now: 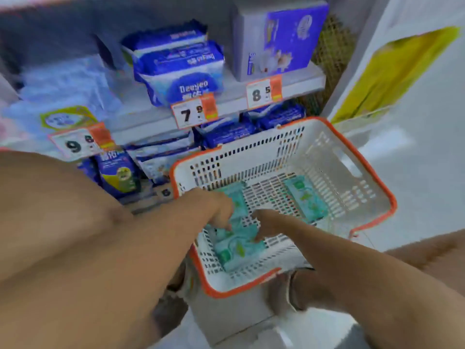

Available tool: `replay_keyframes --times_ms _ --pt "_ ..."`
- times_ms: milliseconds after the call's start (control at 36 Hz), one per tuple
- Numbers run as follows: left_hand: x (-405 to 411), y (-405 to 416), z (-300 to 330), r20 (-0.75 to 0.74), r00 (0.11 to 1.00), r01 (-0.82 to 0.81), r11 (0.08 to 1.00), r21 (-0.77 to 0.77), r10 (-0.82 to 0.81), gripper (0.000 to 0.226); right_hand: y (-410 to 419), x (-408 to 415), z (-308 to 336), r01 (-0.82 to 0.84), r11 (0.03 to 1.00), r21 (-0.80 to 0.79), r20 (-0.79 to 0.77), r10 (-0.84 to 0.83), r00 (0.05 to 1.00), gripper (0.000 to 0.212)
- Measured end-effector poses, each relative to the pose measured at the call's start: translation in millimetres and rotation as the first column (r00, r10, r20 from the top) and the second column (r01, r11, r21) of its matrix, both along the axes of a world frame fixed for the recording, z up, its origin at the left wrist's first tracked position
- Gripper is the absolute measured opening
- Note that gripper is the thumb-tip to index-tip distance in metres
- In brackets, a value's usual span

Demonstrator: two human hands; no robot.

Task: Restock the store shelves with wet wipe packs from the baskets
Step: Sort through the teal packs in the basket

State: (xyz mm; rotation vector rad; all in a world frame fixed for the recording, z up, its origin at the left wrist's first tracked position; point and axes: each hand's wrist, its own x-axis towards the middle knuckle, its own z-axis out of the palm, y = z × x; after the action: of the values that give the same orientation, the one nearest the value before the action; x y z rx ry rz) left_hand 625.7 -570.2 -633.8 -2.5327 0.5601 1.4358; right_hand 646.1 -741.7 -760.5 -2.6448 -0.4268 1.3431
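Head view looks down on store shelves (226,102) stacked with blue and white wipe packs (181,69), a purple box (281,41) on the upper tier, more blue packs on the tier below, and price tags (193,114) clipped along the edges; in front stands a white basket (327,177) with an orange rim, its slotted floor holding teal wet wipe packs: a cluster (236,248) at the near left corner and a single pack (305,200) lying apart toward the right side; both hands reach into the basket; the left hand (216,207) curls its fingers down onto the cluster, gripping a pack; the right hand (266,225) pinches the cluster's edge with curled fingers, though blur hides the exact hold
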Motion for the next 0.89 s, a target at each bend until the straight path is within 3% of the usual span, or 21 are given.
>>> replay_keyframes --times_ms 56,222,278,333,389,417,472,528,583,639,694,722,750,778,806,833,889 --pt "-12 1 -20 0.023 0.996 -0.086 0.993 -0.077 0.088 0.046 7 -8 -17 -0.022 1.000 0.002 -0.053 0.022 0.998 0.090" --pt "-15 18 -60 0.045 0.939 -0.335 0.937 -0.102 0.341 0.053 28 -13 -41 -0.196 0.976 -0.099 -0.108 0.185 0.977 0.071" --pt "-10 23 -65 0.034 0.902 -0.425 0.899 -0.103 0.431 0.040 24 0 -41 -0.075 0.996 -0.050 -0.202 0.063 0.977 0.074" --pt "-2 27 -69 0.034 0.813 -0.572 0.809 -0.140 0.581 0.037 17 20 -32 0.149 0.989 0.015 -0.337 -0.135 0.932 0.070" --pt "5 27 -74 0.003 0.645 -0.741 0.626 -0.243 0.765 0.058 5 41 -16 0.361 0.931 0.058 -0.466 -0.295 0.834 0.047" --pt "9 25 -75 -0.059 0.512 -0.828 0.473 -0.301 0.857 0.070 -3 50 -8 0.472 0.877 0.088 -0.535 -0.359 0.765 0.039" --pt "13 19 -78 -0.343 0.141 -0.945 0.023 -0.325 0.929 0.076 -19 65 7 0.715 0.681 0.157 -0.680 -0.451 0.579 0.035" --pt "17 10 -76 -0.566 -0.112 -0.915 -0.307 -0.262 0.817 0.052 -28 72 19 0.838 0.497 0.224 -0.771 -0.435 0.464 0.036" --pt "22 2 -80 -0.701 -0.195 -0.844 -0.481 -0.236 0.686 0.037 -27 73 29 0.849 0.450 0.278 -0.797 -0.384 0.465 0.038" --pt "28 -7 -81 -0.760 -0.180 -0.781 -0.561 -0.276 0.624 0.031 -26 76 31 0.830 0.466 0.307 -0.807 -0.334 0.487 0.043" --pt "36 -14 -82 -0.739 -0.210 -0.709 -0.621 -0.336 0.640 0.031 -33 80 21 0.850 0.419 0.319 -0.732 -0.460 0.502 0.050" --pt "38 -15 -84 -0.702 -0.233 -0.700 -0.617 -0.359 0.673 0.030 -43 85 10 0.857 0.407 0.317 -0.608 -0.606 0.513 0.051" --pt "39 -16 -85 -0.661 -0.240 -0.706 -0.595 -0.383 0.711 0.028 -57 90 -3 0.828 0.470 0.305 -0.354 -0.751 0.557 0.050" --pt "38 -16 -87 -0.599 -0.213 -0.740 -0.528 -0.418 0.772 0.026 -72 93 -15 0.770 0.598 0.221 -0.031 -0.785 0.619 0.049" --pt "35 -16 -92 -0.539 -0.178 -0.772 -0.456 -0.442 0.823 0.027 -88 92 -25 0.719 0.689 0.092 0.191 -0.721 0.666 0.051" --pt "31 -15 -97 -0.474 -0.126 -0.810 -0.366 -0.458 0.872 0.029 -100 90 -33 0.690 0.724 -0.018 0.281 -0.658 0.698 0.058" --pt "23 -13 -105 -0.368 -0.023 -0.864 -0.204 -0.461 0.930 0.034 -110 81 -43 0.681 0.724 -0.112 0.269 -0.637 0.722 0.074"
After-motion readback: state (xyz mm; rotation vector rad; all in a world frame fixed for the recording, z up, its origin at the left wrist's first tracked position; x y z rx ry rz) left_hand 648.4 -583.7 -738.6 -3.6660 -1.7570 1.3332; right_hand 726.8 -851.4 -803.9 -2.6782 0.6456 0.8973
